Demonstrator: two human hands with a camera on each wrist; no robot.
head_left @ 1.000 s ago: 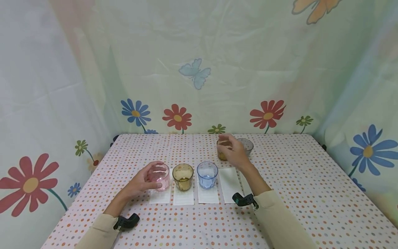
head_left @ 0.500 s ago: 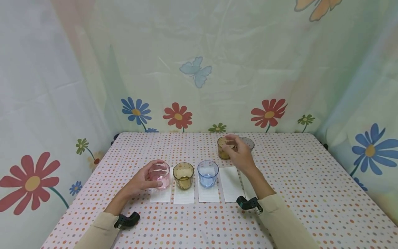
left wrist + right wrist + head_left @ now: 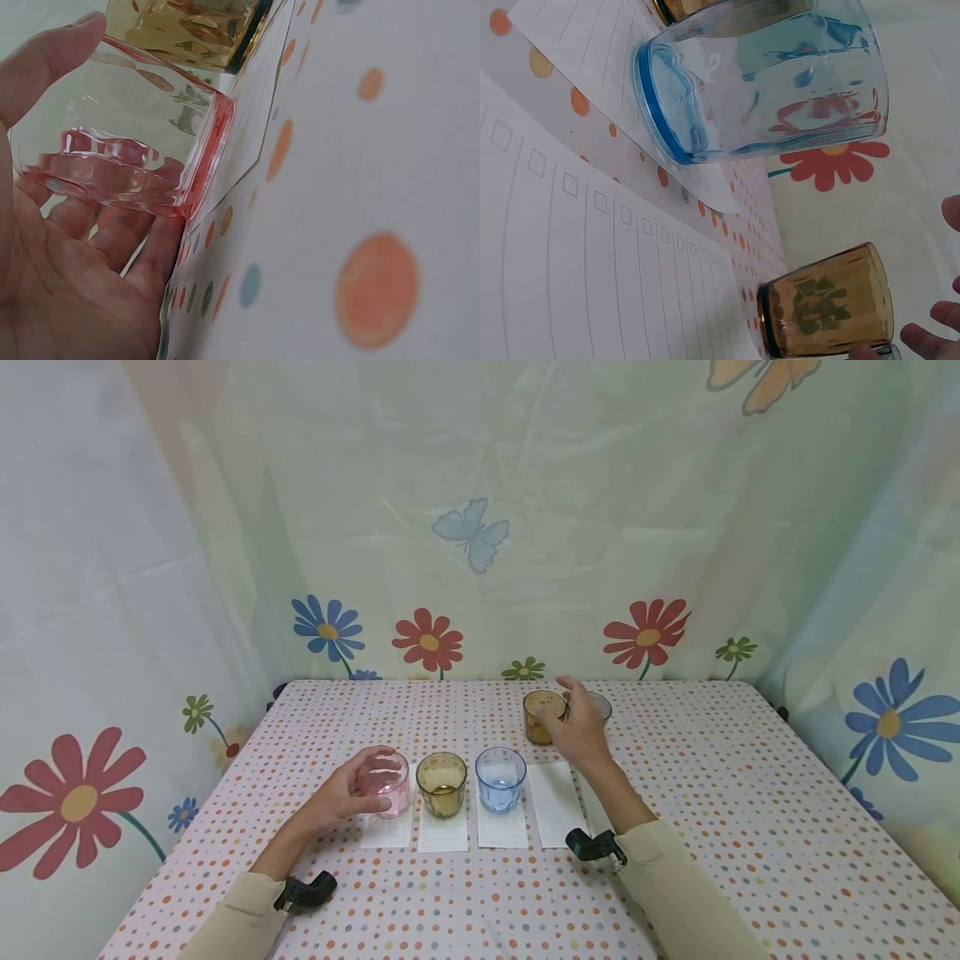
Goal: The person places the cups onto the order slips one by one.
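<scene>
Right grip [image 3: 583, 727] spread wider beside rear amber glass [image 3: 532, 727]; left grip [image 3: 337, 800] holds transparent pink glass [image 3: 397, 795].

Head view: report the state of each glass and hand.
Pink glass, upright
Near amber glass, upright on paper
Blue glass, upright on paper
Far amber glass, upright
Grey glass, mostly hidden
Left hand, curled round pink glass
Right hand, fingers apart, contact unclear

No word, number or brand could be read. In the right wrist view, the near sheet [image 3: 607, 285] bore only printed marks — ruled lines and a row of small outlined squares. The farther sheet [image 3: 600, 60], under the blue glass [image 3: 772, 97], carried ruled lines too — any finer print was indistinct.
</scene>
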